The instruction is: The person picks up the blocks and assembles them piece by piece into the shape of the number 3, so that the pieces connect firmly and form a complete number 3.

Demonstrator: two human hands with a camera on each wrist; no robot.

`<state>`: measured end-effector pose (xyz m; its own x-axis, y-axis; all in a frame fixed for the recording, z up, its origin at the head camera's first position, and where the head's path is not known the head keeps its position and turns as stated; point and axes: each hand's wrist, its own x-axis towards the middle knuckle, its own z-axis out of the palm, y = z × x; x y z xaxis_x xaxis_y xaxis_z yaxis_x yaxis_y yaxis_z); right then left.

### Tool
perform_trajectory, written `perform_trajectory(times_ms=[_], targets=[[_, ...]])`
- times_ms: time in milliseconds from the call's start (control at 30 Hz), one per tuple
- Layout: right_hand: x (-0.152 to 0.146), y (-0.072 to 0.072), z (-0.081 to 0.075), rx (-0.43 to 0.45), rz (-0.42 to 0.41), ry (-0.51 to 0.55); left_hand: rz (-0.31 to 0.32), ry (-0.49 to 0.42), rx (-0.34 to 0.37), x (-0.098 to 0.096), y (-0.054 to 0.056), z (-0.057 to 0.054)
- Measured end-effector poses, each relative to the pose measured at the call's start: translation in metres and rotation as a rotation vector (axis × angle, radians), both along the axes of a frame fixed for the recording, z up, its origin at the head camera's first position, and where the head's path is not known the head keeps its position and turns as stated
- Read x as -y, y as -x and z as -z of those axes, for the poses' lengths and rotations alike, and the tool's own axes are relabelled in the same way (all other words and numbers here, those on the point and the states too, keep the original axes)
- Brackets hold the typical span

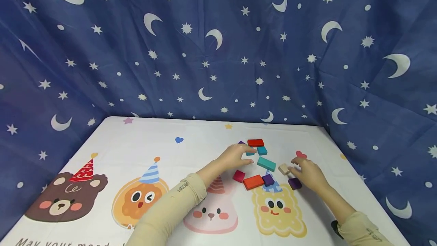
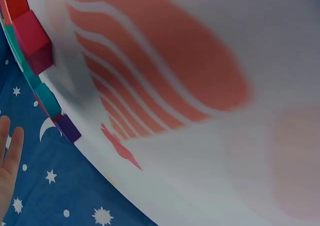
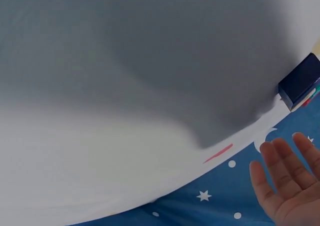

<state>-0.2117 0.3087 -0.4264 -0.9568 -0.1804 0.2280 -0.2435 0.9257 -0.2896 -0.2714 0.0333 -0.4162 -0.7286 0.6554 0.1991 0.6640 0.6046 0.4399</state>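
My left hand (image 1: 235, 156) reaches over the table with its thumb and fingers apart, near a small blue block (image 1: 250, 152); a purple block (image 1: 241, 142) is partly hidden behind it. Straight fingers show in the left wrist view. Beside the plain wooden block (image 1: 283, 169) is my right hand (image 1: 308, 174), its thumb close to the block; whether they touch I cannot tell. In the right wrist view the fingers are spread loosely with nothing between them. A dark purple block (image 1: 295, 183) lies just under that hand. Between the hands sits a long teal block (image 1: 266, 164).
Behind are a red block (image 1: 255, 143) and another blue block (image 1: 262, 151). Nearer lie a crimson block (image 1: 239, 176), an orange-red block (image 1: 253, 182) and a purple block (image 1: 268, 180). A white printed cloth (image 1: 191, 155) covers the table; a blue starry curtain (image 1: 177, 56) hangs behind.
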Motion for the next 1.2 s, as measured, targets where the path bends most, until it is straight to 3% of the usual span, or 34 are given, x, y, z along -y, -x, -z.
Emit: perform_trajectory(times_ms=[200, 367, 600, 933, 1200], targets=[[-0.001, 0.003, 0.005, 0.050, 0.000, 0.002, 0.036, -0.005, 0.043, -0.021, 0.007, 0.007], [-0.005, 0.005, 0.004, 0.070, -0.013, -0.004, 0.042, 0.004, 0.037, -0.033, 0.012, 0.013], [-0.003, 0.006, 0.007, 0.085, -0.007, 0.022, 0.039, 0.055, 0.065, -0.038, 0.017, 0.012], [0.001, 0.005, 0.016, 0.118, 0.010, 0.051, 0.072, 0.052, 0.157, -0.046, 0.022, 0.024], [0.002, 0.010, 0.015, 0.115, 0.011, 0.028, 0.038, 0.118, 0.148, -0.049, 0.027, 0.023]])
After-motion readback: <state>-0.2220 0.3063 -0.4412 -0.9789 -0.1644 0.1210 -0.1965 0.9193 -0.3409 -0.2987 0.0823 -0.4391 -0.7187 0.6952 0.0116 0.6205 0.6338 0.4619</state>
